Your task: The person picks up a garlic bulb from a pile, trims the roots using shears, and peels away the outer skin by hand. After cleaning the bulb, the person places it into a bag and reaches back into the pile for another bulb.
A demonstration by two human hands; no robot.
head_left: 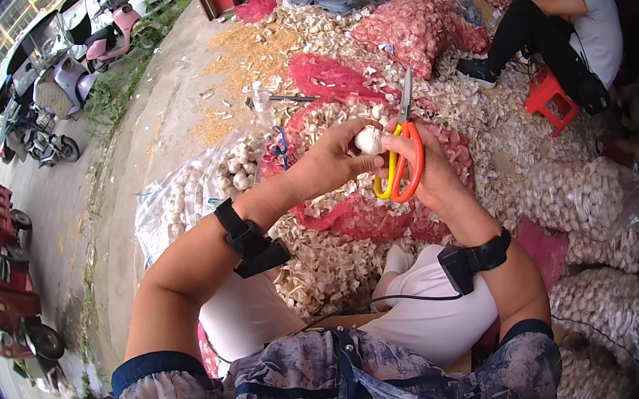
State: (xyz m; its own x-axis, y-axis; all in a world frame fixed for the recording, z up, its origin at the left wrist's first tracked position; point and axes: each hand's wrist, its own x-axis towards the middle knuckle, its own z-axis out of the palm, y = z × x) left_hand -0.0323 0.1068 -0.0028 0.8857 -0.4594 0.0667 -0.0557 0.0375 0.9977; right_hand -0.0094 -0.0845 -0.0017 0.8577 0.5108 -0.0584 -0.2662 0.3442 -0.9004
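Note:
A white garlic bulb [368,141] is pinched between the fingers and thumb of my left hand [334,158]. Close against it, my right hand [431,162] grips a pair of scissors [398,166] with one yellow and one orange-red handle loop. The scissor blades point up and away from me, and they look closed together. Below both hands lies a red mesh sack [354,219], spread out under a heap of garlic skins and trimmings [328,266]. To the left, whole garlic bulbs [236,170] fill a white plastic sack [154,220].
A clear plastic bottle [262,104] stands beyond my left hand. A full red mesh sack [422,27] lies further off. Filled garlic sacks [583,199] line the right side. Another person [594,30] sits there near an orange-red stool [551,101]. A red three-wheeler [2,278] is parked far left.

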